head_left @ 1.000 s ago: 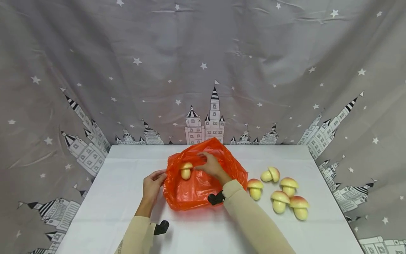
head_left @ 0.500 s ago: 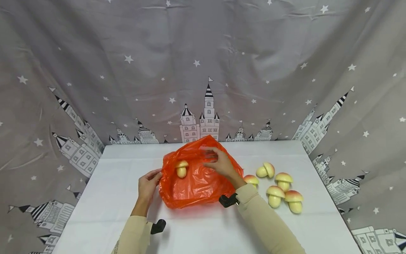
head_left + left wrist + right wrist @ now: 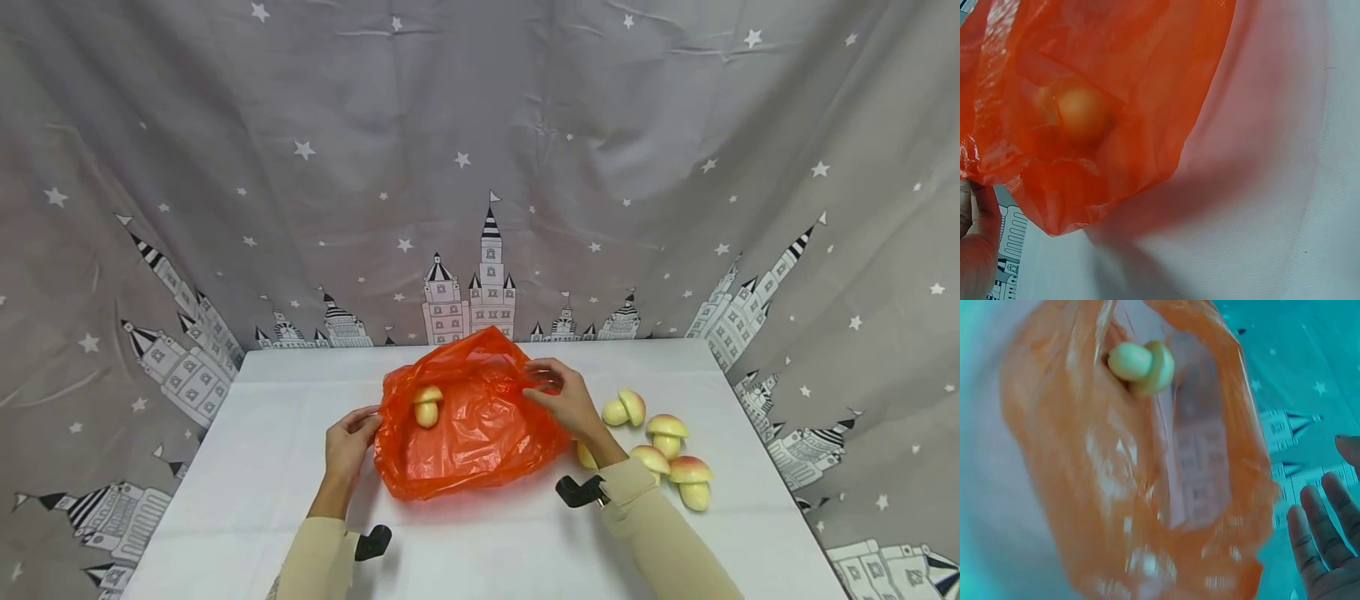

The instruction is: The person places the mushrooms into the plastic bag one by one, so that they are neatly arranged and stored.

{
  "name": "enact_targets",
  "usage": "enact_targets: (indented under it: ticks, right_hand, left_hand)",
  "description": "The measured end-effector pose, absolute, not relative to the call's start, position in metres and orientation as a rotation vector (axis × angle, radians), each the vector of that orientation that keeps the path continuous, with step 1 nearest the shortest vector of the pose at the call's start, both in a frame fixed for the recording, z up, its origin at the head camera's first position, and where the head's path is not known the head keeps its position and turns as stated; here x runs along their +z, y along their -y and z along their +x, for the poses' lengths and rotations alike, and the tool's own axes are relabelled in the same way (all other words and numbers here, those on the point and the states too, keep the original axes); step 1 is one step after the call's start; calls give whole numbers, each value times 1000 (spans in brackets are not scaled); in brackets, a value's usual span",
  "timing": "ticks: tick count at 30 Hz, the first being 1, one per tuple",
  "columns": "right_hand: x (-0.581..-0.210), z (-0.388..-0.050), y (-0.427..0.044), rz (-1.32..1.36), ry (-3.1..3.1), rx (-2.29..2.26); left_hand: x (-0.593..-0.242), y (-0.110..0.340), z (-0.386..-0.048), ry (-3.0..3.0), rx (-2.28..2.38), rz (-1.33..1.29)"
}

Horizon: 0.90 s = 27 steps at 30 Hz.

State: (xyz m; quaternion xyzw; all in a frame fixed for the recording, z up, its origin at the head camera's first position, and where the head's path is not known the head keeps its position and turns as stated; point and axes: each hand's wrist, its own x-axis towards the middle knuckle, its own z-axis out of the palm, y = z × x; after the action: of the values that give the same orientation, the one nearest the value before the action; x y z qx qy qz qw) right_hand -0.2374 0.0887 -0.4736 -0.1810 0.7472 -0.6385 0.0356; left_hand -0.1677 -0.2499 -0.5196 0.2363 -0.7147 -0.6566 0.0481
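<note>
A red plastic bag [image 3: 480, 437] lies in mid-table with its mouth spread toward me. Inside it, near the left wall, is a toy mushroom [image 3: 427, 407] with a pale yellow stem and cap; the right wrist view shows this mushroom [image 3: 1141, 365] too. My left hand [image 3: 347, 442] pinches the left edge of the bag between thumb and fingers. At the bag's right edge hovers my right hand [image 3: 570, 404], its fingers extended and holding nothing. In the right wrist view the right hand's fingers [image 3: 1329, 531] are spread beside the bag.
Several more toy mushrooms with reddish-yellow caps, among them one mushroom [image 3: 692, 482] at the front, lie on the white table [image 3: 247, 467] to the right. My right forearm partly covers two of them. A grey castle-print curtain [image 3: 480, 108] hangs behind the table.
My right hand has come out of the bag, moving right to its right edge. The mushroom inside stays by the left wall. My left hand keeps its hold on the bag.
</note>
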Motion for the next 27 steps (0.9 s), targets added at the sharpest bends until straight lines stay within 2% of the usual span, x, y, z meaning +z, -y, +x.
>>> enact_targets:
  ticks: [7, 11, 17, 27]
  right_hand:
    - [-460, -219, -124, -578, -2366, -2038]
    - [-472, -224, -149, -552, -2421, -2082]
    - [-493, -228, -193, -423, -2549, -2065]
    - [-505, -217, -232, -129, -2761, -1812]
  left_hand:
    - [-518, 250, -165, 2210, -1987, 729]
    - [-520, 249, -165, 2230, -1974, 741]
    - [-528, 241, -169, 2219, -2007, 741]
    - [-522, 247, -167, 2226, -1987, 742]
